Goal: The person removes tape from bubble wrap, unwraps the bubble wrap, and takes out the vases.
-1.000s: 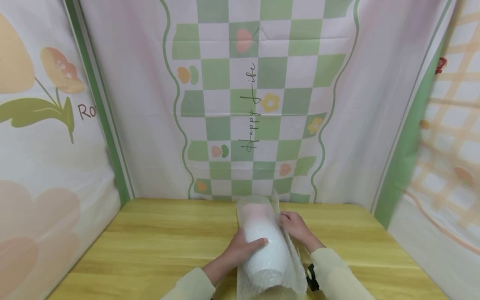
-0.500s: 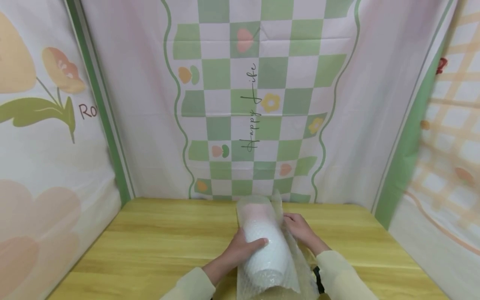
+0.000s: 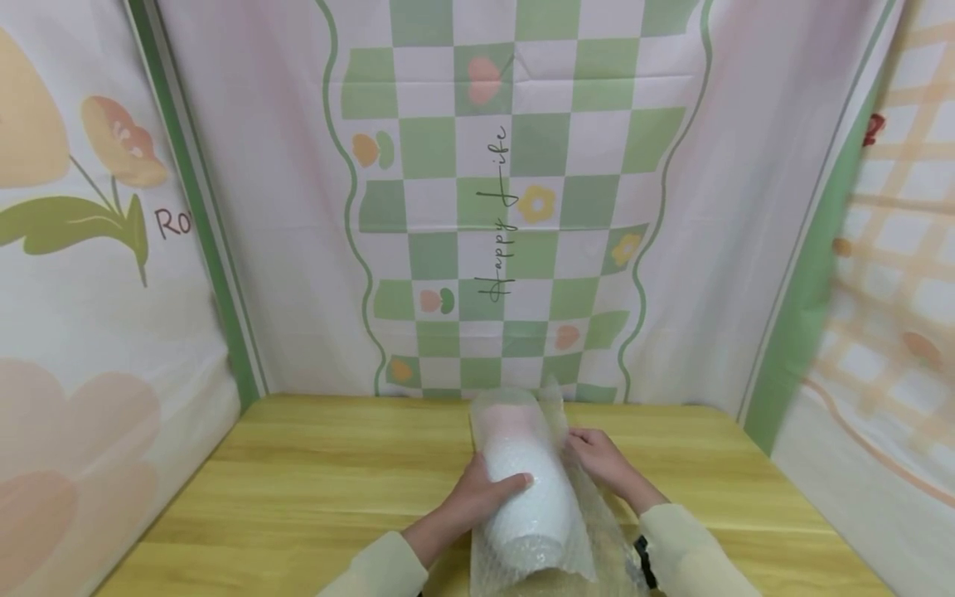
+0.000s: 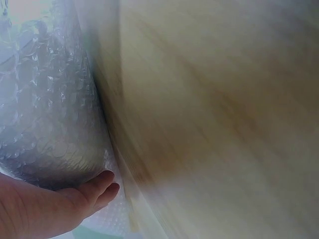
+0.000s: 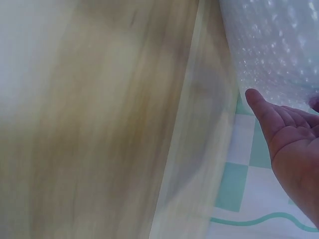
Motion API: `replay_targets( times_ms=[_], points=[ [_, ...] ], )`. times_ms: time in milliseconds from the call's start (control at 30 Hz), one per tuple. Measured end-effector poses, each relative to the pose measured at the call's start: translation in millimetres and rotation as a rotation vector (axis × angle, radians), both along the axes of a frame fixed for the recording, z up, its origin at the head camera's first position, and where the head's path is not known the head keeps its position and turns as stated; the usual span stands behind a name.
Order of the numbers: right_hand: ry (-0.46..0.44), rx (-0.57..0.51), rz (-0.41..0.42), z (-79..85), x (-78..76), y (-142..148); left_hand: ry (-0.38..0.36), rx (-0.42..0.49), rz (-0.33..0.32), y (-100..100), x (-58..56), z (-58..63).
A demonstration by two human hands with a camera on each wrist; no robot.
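Observation:
A rounded white object (image 3: 530, 510) with a pink end lies on the table, its long side pointing away from me, under clear bubble wrap (image 3: 608, 543). My left hand (image 3: 477, 495) grips its left side, thumb across the top. In the left wrist view, the fingers (image 4: 94, 191) curl along the bubbled surface. To the right, my right hand (image 3: 603, 461) pinches the wrap's loose flap, which spreads out beside the object. The right wrist view has this hand's fingers (image 5: 259, 107) at the edge of the plastic. What exactly the white object is, I cannot tell.
The yellow wood-grain table (image 3: 336, 473) reaches back to a hanging cloth (image 3: 298, 249) with green checks. Printed curtains close off the left and right sides. A black band (image 3: 644, 562) shows by the right sleeve.
My right hand has shifted right and slightly toward me, drawing the bubble wrap flap outward from the white object. The left hand keeps its hold in the same place.

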State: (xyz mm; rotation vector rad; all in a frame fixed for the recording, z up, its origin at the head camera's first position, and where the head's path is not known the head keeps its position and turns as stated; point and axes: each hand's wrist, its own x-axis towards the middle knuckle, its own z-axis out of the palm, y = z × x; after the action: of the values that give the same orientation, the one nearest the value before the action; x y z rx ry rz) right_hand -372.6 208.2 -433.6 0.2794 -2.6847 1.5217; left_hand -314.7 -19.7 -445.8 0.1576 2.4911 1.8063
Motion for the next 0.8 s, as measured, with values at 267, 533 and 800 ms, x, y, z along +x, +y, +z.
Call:
replay_targets(
  times_ms=[267,533,800],
  points=[
    [0.018,0.012,0.036,1.5,8.1,6.2,0.004,0.010,-0.008,-0.7,0.2,0.1],
    [-0.054,-0.028,0.060,4.4,17.8,11.4,-0.008,0.001,-0.001,-0.6,-0.6,-0.5],
    [0.009,0.076,0.154,2.5,19.7,19.2,-0.027,-0.003,0.001,-0.2,0.2,-0.6]
  ],
)
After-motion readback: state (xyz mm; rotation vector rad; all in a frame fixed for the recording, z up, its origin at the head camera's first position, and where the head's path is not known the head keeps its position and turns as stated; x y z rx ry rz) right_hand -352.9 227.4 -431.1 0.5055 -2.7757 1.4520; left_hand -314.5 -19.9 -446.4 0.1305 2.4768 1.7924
